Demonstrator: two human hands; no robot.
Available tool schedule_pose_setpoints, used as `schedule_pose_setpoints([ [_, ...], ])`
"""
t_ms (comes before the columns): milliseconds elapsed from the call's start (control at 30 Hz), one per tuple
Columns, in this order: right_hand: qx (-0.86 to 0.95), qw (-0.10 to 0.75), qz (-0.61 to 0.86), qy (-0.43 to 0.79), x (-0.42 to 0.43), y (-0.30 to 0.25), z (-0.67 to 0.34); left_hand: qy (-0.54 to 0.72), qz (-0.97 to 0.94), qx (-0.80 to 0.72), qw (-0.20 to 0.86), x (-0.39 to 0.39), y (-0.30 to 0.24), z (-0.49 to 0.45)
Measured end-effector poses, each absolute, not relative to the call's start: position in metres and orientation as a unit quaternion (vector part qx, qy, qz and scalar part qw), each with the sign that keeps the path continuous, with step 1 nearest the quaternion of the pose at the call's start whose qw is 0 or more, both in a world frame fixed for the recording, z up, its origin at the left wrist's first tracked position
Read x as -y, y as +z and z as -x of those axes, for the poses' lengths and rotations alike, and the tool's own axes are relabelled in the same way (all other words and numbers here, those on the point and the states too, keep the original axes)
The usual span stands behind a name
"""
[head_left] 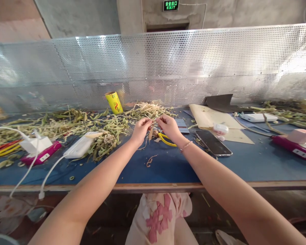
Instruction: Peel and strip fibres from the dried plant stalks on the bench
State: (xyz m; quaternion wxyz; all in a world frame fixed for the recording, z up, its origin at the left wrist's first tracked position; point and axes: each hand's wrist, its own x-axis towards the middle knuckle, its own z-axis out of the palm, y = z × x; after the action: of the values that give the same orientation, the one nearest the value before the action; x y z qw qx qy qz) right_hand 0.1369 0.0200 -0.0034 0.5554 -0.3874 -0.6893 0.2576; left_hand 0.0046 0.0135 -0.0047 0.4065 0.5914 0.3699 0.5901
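Note:
My left hand (142, 128) and my right hand (168, 126) are held close together above the middle of the blue table. Both are closed in a pinch, fingertips almost meeting. A thin dried plant strip (151, 132), brown and papery, hangs between them; its upper part is hidden by the fingers. Under my right hand lie the yellow handles (167, 140) of a tool, whose other end is out of sight. Just beyond the hands is a heap of pale dried plant strips (150, 110). A small curled brown scrap (150, 160) lies nearer to me.
Dried green plant stalks (109, 127) spread across the left. A yellow cardboard tube (114, 102) leans near the perforated metal screen (158, 68). On the right are a phone (213, 143), an earbud case (220, 129) and a purple power strip (294, 148). Left, a white power bank (81, 145) trails a cable.

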Motion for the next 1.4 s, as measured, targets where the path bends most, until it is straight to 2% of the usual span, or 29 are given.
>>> schedule_pose_setpoints([
  [333, 0.688, 0.558, 0.384, 0.261, -0.019, -0.003, -0.137, 0.587, -0.581, -0.364, 0.430, -0.011, -0.002, -0.005],
  [667, 0.704, 0.551, 0.387, 0.227, -0.015, -0.001, -0.137, 0.606, -0.503, -0.351, 0.507, -0.008, 0.002, -0.007],
  [900, 0.706, 0.548, 0.379, 0.240, -0.016, -0.004, -0.136, 0.588, -0.399, -0.361, 0.604, -0.005, 0.008, -0.009],
  [1100, 0.685, 0.556, 0.365, 0.297, -0.021, -0.007, -0.134, 0.600, -0.435, -0.300, 0.601, -0.004, 0.008, -0.009],
  [1400, 0.577, 0.571, 0.331, 0.481, -0.018, -0.009, -0.122, 0.565, -0.442, -0.262, 0.645, -0.005, 0.007, -0.008],
])
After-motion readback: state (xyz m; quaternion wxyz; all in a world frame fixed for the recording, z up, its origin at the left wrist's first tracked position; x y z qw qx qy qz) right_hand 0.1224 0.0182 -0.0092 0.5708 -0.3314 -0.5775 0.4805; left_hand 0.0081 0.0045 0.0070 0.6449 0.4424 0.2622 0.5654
